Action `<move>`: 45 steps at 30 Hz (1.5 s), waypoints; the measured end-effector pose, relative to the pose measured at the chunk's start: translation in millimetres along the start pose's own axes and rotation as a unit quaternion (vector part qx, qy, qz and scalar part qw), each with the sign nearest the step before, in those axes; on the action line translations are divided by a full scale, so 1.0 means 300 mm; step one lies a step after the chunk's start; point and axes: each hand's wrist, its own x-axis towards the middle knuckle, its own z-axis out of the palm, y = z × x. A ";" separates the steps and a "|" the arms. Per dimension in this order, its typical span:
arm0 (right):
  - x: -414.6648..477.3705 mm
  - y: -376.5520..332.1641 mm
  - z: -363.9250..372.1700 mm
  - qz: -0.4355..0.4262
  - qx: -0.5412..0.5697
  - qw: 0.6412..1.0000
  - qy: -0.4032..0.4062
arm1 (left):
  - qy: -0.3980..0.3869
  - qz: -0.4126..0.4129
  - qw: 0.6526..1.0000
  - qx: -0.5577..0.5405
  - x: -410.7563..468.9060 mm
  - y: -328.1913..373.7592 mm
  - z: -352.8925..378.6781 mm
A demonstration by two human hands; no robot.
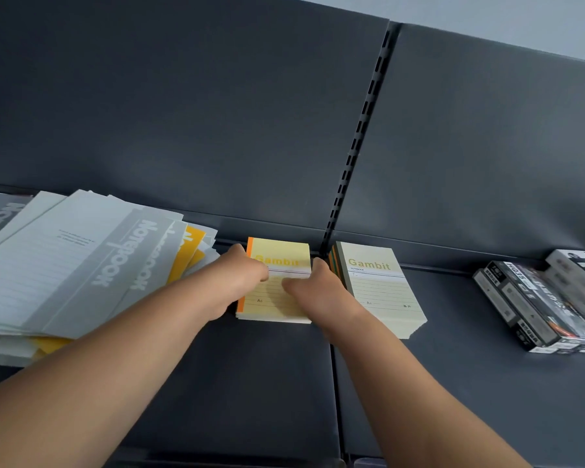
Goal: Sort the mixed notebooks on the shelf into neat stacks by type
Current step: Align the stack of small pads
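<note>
A stack of small yellow Gambit notebooks (281, 255) with an orange spine lies on the dark shelf (250, 383) in the middle. My left hand (237, 282) grips the stack's left side, thumb on the cover. My right hand (314, 288) holds the right side, thumb on top as well. Just to the right sits a second stack of small Gambit notebooks (382, 288) with a grey-green spine. At the left, large grey and white notebooks (81, 261) lie fanned in a loose pile, with yellow ones (191, 248) poking out beneath.
Several black-and-white boxed items (547, 305) lie at the shelf's right end. The shelf's dark back panel (217, 130) rises right behind the stacks, split by a slotted upright (355, 150). Bare shelf surface lies in front of the small stacks.
</note>
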 end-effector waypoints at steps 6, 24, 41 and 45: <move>-0.073 0.059 0.022 -0.067 -0.147 0.987 0.012 | -0.040 0.077 0.976 0.197 -0.046 -0.097 -0.007; -0.061 0.062 0.041 -0.102 -0.353 0.926 0.083 | 0.103 0.106 0.932 0.332 -0.063 -0.104 0.048; -0.112 0.166 -0.378 -0.072 -0.067 0.975 0.197 | -0.018 0.080 0.995 -0.056 -0.194 0.157 0.202; -0.061 0.211 -0.430 -0.014 0.009 0.988 0.154 | -0.045 0.020 0.993 -0.110 -0.153 0.210 0.288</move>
